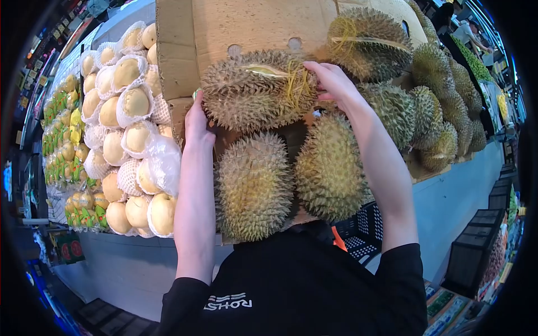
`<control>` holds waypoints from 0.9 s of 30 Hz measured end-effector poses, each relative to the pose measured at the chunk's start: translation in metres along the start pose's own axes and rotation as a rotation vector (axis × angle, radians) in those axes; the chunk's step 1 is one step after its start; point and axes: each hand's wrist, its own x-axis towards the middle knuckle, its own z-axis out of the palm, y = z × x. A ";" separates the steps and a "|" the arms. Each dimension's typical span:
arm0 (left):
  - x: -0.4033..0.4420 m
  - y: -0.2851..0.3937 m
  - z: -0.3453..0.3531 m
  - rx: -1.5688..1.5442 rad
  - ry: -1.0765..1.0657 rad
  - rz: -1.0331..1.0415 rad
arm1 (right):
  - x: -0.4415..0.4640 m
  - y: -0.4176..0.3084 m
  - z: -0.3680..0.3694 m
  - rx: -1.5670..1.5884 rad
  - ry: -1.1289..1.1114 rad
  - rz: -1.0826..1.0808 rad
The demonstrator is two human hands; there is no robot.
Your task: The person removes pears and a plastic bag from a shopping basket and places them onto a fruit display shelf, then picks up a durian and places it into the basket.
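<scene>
Between my two hands is a spiky brown durian (246,95), lying crosswise, with a split along its upper side and yellow string tied round its right end. My left hand (197,120) grips its left end, fingers partly hidden behind it. At the right end, by the string, my right hand (332,84) is closed on the same fruit. Just below it stand two more durians, one on the left (255,185) and one on the right (330,168). Another split durian (370,47) with yellow string lies at the upper right, near my right hand.
Brown cardboard (224,25) backs the durians. Pears in white foam nets (126,106) are stacked to the left, with bagged fruit (70,151) beyond. More durians (443,106) pile up on the right. A black perforated basket (364,232) sits below, near my body. A person (469,35) stands far off.
</scene>
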 end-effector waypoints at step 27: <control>-0.039 0.004 0.031 0.125 0.044 0.046 | 0.007 0.008 -0.007 0.019 -0.098 0.048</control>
